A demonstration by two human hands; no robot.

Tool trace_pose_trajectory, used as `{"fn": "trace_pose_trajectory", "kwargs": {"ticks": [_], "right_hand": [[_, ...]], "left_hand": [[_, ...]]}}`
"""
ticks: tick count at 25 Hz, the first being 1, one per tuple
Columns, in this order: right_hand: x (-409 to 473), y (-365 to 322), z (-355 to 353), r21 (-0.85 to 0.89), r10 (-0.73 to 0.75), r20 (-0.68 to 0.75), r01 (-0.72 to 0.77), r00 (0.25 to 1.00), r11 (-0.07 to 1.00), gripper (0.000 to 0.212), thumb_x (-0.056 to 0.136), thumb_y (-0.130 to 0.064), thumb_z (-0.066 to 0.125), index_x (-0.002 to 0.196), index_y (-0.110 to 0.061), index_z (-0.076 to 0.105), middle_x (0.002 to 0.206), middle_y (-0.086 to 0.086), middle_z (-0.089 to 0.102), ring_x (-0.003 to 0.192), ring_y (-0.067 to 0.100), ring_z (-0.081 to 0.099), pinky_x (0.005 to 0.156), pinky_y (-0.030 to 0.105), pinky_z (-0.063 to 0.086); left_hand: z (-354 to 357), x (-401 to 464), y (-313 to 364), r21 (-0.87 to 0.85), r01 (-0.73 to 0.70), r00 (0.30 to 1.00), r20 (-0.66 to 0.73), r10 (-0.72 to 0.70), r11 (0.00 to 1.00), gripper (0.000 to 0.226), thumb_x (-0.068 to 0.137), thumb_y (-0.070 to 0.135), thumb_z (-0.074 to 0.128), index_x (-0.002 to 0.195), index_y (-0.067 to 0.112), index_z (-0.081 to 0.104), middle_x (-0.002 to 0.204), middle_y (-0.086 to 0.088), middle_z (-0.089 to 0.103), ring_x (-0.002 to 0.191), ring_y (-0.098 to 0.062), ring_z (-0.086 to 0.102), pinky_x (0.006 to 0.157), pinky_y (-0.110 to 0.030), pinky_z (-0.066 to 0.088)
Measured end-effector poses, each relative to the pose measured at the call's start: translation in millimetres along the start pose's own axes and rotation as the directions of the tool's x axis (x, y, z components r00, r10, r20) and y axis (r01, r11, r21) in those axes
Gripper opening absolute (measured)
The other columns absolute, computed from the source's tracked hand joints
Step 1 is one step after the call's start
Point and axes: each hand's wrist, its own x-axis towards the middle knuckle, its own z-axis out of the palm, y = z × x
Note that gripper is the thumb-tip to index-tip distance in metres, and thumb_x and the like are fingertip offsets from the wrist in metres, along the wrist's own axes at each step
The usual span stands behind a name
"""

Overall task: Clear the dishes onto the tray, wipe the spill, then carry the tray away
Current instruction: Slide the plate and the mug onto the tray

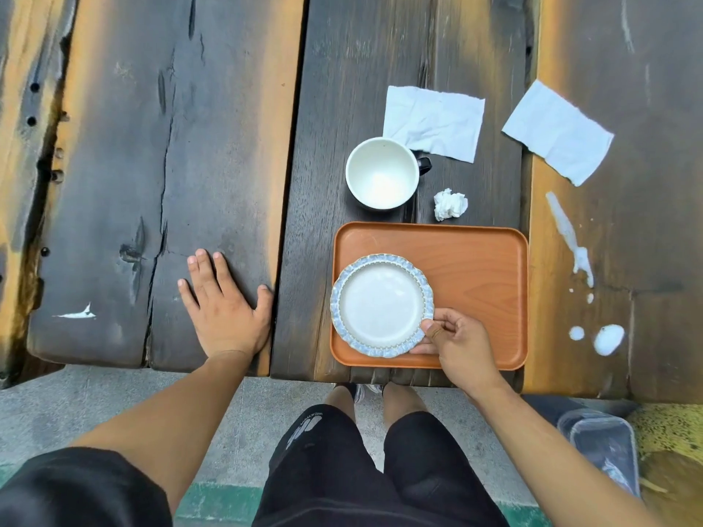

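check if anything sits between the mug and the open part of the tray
Nothing visible does. The mug stands just beyond the tray's far rim; the crumpled tissue lies off to its right, and the plate fills only the tray's near left part.

Single view only, head-worn, wide-angle. The camera looks almost straight down from above the near edge of the bench [171, 154], at standing height. The planks run away toward the top of the frame and bow outward at the sides from lens distortion. The tray [475, 268] sits right of centre, within arm's reach. Both forearms enter from the bottom corners. The lower third takes in the wearer's shorts [365, 469], the shoes and the concrete floor [236, 416] below the bench edge. No second view to compare.
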Motion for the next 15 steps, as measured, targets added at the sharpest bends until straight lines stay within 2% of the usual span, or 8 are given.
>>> {"fn": "trace_pose_trajectory", "kwargs": {"ticks": [6, 11, 15], "right_hand": [[0.3, 1.3, -4.5, 0.036, 0.016, 0.030, -0.017, 0.999, 0.999, 0.013, 0.099, -0.003, 0.060, 0.100, -0.012, 0.068, 0.108, 0.006, 0.073, 0.068, 0.025, 0.077, 0.061, 0.023, 0.061], [5.3, 4.4, -7.8, 0.021, 0.016, 0.061, -0.017, 0.998, 1.000, 0.013, 0.098, -0.004, 0.061, 0.109, -0.007, 0.068, 0.112, 0.006, 0.072, 0.074, 0.027, 0.078, 0.067, 0.029, 0.064], [7.9, 7.3, -10.2, -0.026, 0.020, 0.087, -0.017, 0.996, 1.000, 0.019, 0.099, -0.005, 0.061, 0.117, -0.002, 0.067, 0.112, 0.008, 0.071, 0.070, 0.023, 0.076, 0.063, 0.025, 0.062]], "left_hand": [[0.0, 0.5, 1.2, -0.002, -0.005, 1.000, -0.011, 0.005, 1.000, 0.088, 0.090, 0.052, 0.042, 0.158, -0.002, 0.027, 0.168, -0.025, 0.020, 0.158, -0.039, 0.016, 0.128, -0.059, 0.010], [0.2, 0.5, 1.5, -0.007, -0.005, 1.000, -0.011, 0.005, 1.000, 0.088, 0.090, 0.052, 0.042, 0.158, -0.001, 0.027, 0.168, -0.025, 0.021, 0.158, -0.039, 0.017, 0.128, -0.059, 0.010], [-0.7, 0.3, 1.9, -0.012, -0.002, 1.000, -0.011, 0.002, 1.000, 0.088, 0.090, 0.053, 0.041, 0.158, -0.002, 0.027, 0.168, -0.025, 0.020, 0.158, -0.039, 0.016, 0.129, -0.058, 0.009]]}}
